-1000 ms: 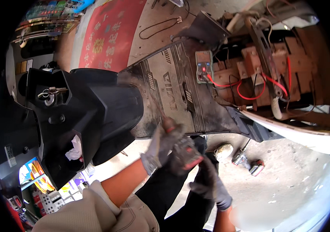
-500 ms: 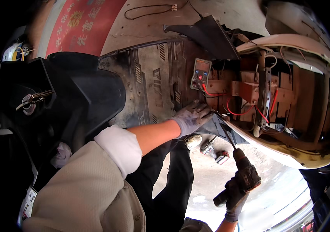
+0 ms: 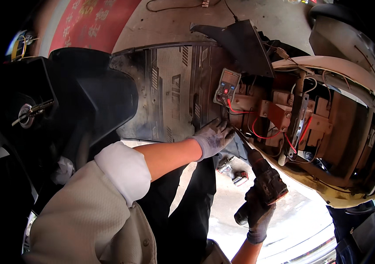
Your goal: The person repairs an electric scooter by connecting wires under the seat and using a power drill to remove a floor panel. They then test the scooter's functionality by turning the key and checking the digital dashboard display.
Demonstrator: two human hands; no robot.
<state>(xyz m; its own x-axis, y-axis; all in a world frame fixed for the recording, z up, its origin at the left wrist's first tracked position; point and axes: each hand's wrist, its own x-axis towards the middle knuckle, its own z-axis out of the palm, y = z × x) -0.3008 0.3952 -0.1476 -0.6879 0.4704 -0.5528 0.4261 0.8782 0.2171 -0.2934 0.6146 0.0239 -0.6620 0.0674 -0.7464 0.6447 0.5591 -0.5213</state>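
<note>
My right hand [image 3: 257, 213], in a dark-tipped glove, grips a black cordless drill [image 3: 266, 176] with a long bit angled up to the floorboard's right edge. My gloved left hand [image 3: 214, 136] is at the bit's tip on that scooter floorboard [image 3: 165, 92], fingers bent; whatever is under them is hidden. Just above it lies a multimeter [image 3: 227, 86] with red leads [image 3: 262, 136] running into the open battery bay [image 3: 319, 132], where brown blocks and brackets show.
The black front body [image 3: 86, 97] with keys in its lock is at left. A loose black panel [image 3: 242, 44] lies at the top. Another power tool [image 3: 240, 177] rests on the concrete floor below the floorboard. A red mat [image 3: 79, 26] and cable are beyond the scooter.
Since a second ago my left hand has left the drill and reached the floorboard's edge. My right hand has swung the drill rightward, then raised it toward my left hand. The view has shifted.
</note>
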